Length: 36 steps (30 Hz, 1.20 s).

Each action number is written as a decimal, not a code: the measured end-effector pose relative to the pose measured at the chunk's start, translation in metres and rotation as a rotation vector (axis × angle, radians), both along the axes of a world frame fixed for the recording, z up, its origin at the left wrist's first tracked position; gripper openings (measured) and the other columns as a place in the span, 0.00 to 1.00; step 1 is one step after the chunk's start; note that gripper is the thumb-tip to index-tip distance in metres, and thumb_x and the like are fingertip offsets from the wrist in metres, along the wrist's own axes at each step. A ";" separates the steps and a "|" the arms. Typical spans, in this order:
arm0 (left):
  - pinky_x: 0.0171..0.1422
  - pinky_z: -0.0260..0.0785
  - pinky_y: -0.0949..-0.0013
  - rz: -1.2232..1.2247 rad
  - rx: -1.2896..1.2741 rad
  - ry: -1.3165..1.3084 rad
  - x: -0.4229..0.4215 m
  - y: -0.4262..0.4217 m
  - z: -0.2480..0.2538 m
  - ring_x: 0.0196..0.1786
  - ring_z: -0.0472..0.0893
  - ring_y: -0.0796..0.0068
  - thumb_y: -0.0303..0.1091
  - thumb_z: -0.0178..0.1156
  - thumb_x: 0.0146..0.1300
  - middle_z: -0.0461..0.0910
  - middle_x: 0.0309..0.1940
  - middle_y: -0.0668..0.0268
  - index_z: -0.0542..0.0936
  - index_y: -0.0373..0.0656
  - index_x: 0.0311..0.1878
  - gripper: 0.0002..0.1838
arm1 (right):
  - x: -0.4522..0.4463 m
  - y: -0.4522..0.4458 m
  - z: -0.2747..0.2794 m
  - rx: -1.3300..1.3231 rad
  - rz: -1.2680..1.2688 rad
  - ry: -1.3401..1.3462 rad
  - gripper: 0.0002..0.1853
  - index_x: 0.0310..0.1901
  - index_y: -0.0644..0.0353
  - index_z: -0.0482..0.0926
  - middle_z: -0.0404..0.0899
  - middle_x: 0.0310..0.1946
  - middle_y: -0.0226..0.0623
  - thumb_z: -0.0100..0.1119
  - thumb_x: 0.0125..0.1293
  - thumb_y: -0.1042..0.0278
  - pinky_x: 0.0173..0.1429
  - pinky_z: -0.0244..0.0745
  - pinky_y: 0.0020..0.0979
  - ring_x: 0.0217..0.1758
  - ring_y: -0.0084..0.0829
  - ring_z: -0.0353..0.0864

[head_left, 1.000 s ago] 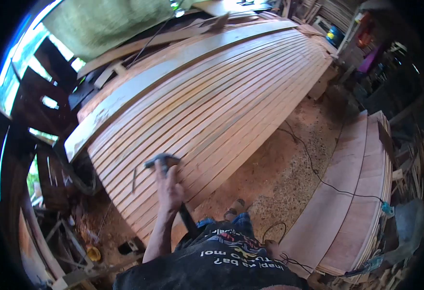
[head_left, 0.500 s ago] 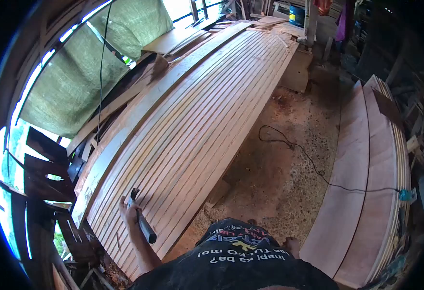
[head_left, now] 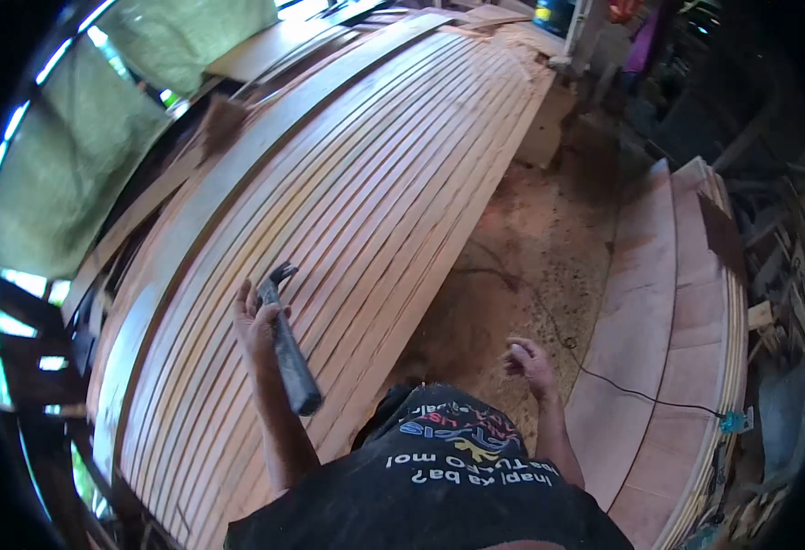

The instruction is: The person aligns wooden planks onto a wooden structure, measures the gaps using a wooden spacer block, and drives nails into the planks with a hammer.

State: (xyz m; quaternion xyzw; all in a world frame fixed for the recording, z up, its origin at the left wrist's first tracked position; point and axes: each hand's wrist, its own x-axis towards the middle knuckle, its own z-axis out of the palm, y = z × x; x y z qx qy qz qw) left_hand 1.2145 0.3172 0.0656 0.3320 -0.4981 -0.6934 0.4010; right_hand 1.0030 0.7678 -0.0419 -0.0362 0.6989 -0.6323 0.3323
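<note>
Over the near part of the slatted wooden surface (head_left: 357,220), inward of its right edge, left hand (head_left: 258,332) grips hammer (head_left: 294,362) close below the head; head points toward the far end, handle butt toward the wearer. Right hand (head_left: 531,365) is beyond that right edge, above the floor (head_left: 545,225), fingers loosely curled; cannot tell whether it holds anything. Stacked sheets (head_left: 636,275) lie to its right, cable (head_left: 623,389) across them.
</note>
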 end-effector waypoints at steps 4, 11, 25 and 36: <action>0.66 0.68 0.61 -0.135 -0.167 0.067 -0.171 0.013 -0.002 0.66 0.70 0.59 0.14 0.54 0.48 0.63 0.69 0.46 0.59 0.36 0.72 0.42 | -0.056 -0.086 0.078 -0.214 0.235 -0.078 0.26 0.63 0.64 0.70 0.81 0.43 0.37 0.54 0.73 0.51 0.47 0.80 0.31 0.41 0.29 0.83; 0.77 0.53 0.59 -0.137 -0.718 0.119 -0.364 0.107 0.033 0.77 0.57 0.52 0.17 0.54 0.54 0.57 0.73 0.48 0.66 0.41 0.68 0.34 | -0.143 -0.179 0.145 -0.457 0.302 -0.262 0.23 0.58 0.64 0.70 0.80 0.40 0.40 0.58 0.70 0.55 0.37 0.81 0.30 0.32 0.32 0.83; 0.79 0.31 0.40 -0.139 -0.926 -1.412 -0.485 -0.081 -0.046 0.81 0.39 0.59 0.63 0.38 0.71 0.42 0.79 0.53 0.53 0.40 0.76 0.42 | -0.371 -0.069 0.126 -0.070 0.295 0.052 0.18 0.51 0.62 0.69 0.74 0.23 0.31 0.64 0.63 0.70 0.23 0.74 0.27 0.19 0.22 0.75; 0.79 0.27 0.38 -0.004 -0.814 -1.441 -0.544 -0.144 -0.049 0.81 0.41 0.61 0.67 0.38 0.69 0.44 0.79 0.59 0.52 0.39 0.76 0.45 | -0.463 -0.109 0.127 0.040 0.524 0.062 0.26 0.62 0.64 0.67 0.72 0.26 0.25 0.63 0.64 0.73 0.24 0.71 0.24 0.22 0.17 0.72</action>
